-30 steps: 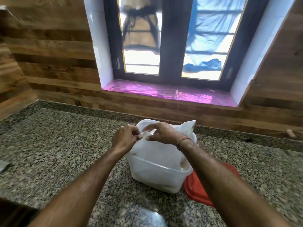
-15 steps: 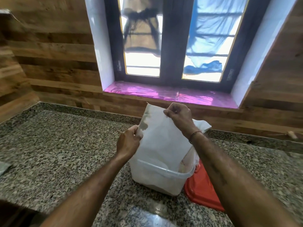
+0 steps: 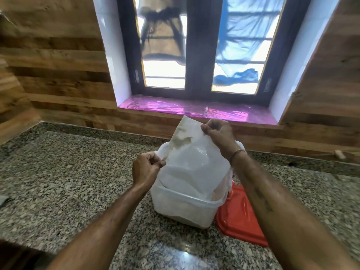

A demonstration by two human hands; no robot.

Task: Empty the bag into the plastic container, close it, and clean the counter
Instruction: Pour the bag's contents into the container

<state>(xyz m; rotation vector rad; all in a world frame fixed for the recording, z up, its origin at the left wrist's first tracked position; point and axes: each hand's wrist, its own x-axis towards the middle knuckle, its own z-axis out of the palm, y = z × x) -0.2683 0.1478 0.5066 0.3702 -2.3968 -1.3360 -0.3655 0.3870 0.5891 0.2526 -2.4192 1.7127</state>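
A translucent white plastic bag (image 3: 191, 160) stands upended in a clear plastic container (image 3: 187, 208) on the granite counter (image 3: 64, 184). Pale powder clings to the bag's raised corner, and the bag's lower end is inside the container. My left hand (image 3: 147, 168) pinches the bag's left edge just above the container rim. My right hand (image 3: 218, 134) pinches the bag's top edge, held higher than the left. A red lid (image 3: 239, 217) lies flat on the counter, touching the container's right side and partly hidden by my right forearm.
A wood-panelled wall rises behind the counter, with a window and a pink-covered sill (image 3: 196, 111). A small pale object (image 3: 339, 154) lies at the back right by the wall. A grey thing (image 3: 3, 199) shows at the left edge.
My right hand has lifted the bag's top edge from container level up high, stretching the bag upright. My left hand stays on the left edge, slightly lower than before.
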